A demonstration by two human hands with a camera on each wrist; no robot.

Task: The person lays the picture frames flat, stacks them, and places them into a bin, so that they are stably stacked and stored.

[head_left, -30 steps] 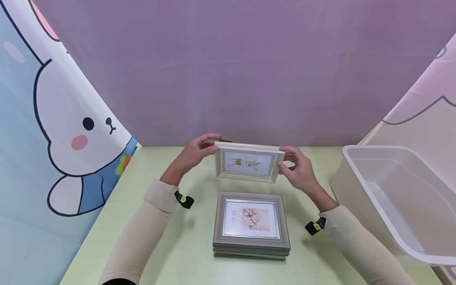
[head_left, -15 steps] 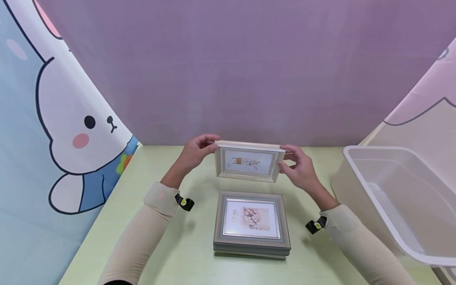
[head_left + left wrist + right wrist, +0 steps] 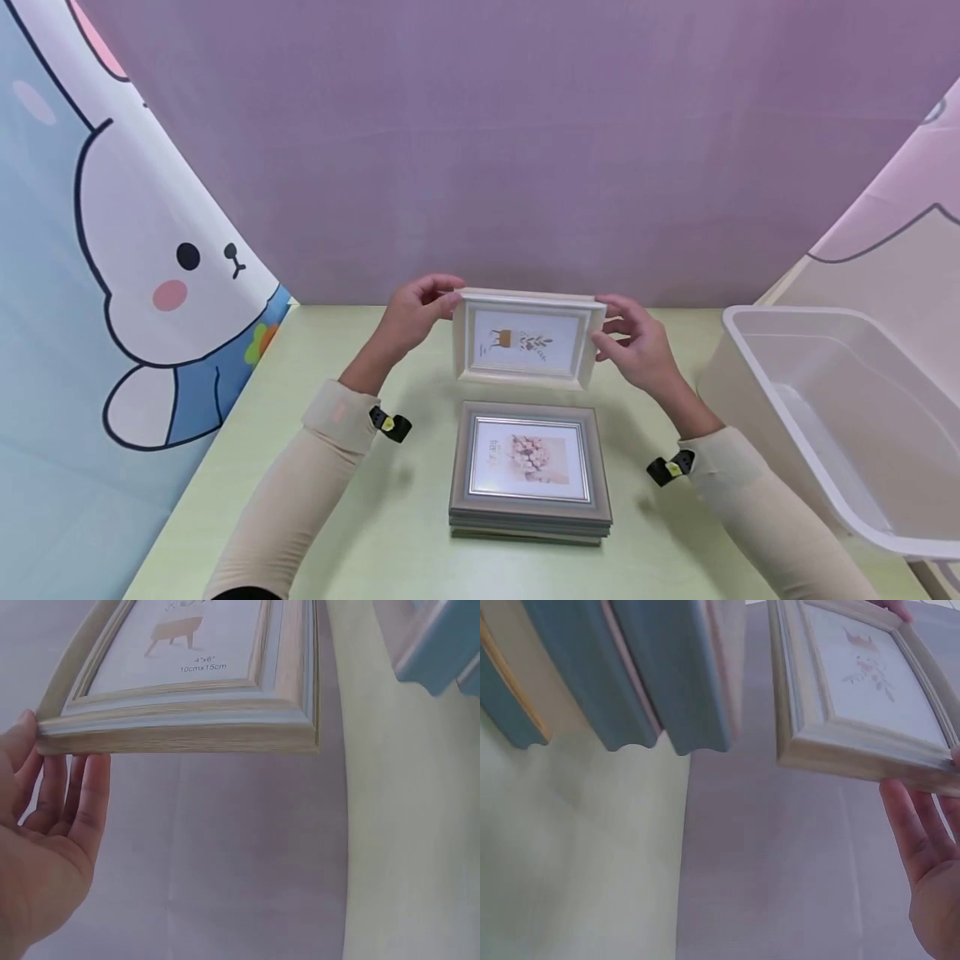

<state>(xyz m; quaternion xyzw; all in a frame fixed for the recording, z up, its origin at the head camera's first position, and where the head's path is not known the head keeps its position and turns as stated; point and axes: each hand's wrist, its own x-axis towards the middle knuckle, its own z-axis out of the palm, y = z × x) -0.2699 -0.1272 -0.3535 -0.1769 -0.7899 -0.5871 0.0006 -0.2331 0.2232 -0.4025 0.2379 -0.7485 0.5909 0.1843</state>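
Between both hands, a small cream picture frame is held up, tilted so its front faces me. Its print shows a brown pot on legs with a leafy plant, lying sideways. My left hand pinches the frame's left end near the top corner, thumb in front and fingers behind. At the opposite end, my right hand grips it the same way. The left wrist view shows the frame's wooden edge and the left hand under it. Just nearer than the held frame lies a stack of larger grey-brown picture frames.
A large white plastic tub stands at the right of the pale green table. A purple cloth backdrop rises behind the table. On the left hangs a panel with a cartoon rabbit.
The cream frame has been raised slightly and tipped so that more of its front shows. Both hands moved up a little with it; the stack stayed put.
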